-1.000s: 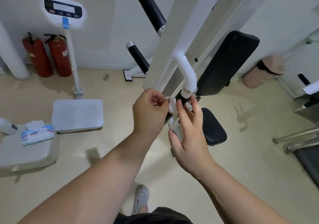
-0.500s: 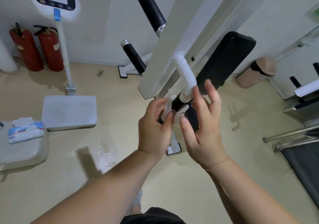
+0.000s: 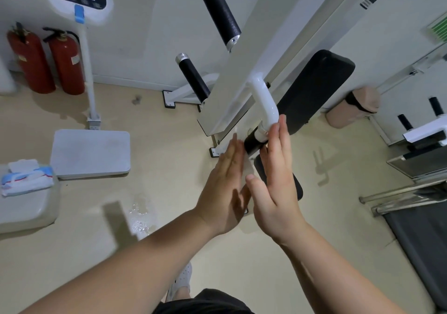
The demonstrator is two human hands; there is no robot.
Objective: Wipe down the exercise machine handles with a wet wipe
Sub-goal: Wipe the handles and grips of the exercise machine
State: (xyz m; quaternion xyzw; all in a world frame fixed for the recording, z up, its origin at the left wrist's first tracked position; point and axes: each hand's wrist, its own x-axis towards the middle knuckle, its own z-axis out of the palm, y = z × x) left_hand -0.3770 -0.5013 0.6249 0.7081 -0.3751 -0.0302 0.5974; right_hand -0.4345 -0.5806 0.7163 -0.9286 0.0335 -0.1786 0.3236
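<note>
Head view, live: my left hand (image 3: 225, 183) and right hand (image 3: 275, 178) are both flat with fingers straight. The palms face each other, with the near black handle (image 3: 252, 144) between the fingertips. I can't make out the wet wipe; it may be hidden between the palms.

I'd call it mid-job. The tall handle (image 3: 219, 11) and the shorter handle (image 3: 193, 76) likely remain.

The wipe pack (image 3: 24, 178) sits far left with a sheet poking out. The bin (image 3: 350, 110) hides its contents.

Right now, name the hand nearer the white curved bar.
Right. The right hand lies against the lower end of the white curved bar; the left hand sits lower-left, apart from it.
</note>
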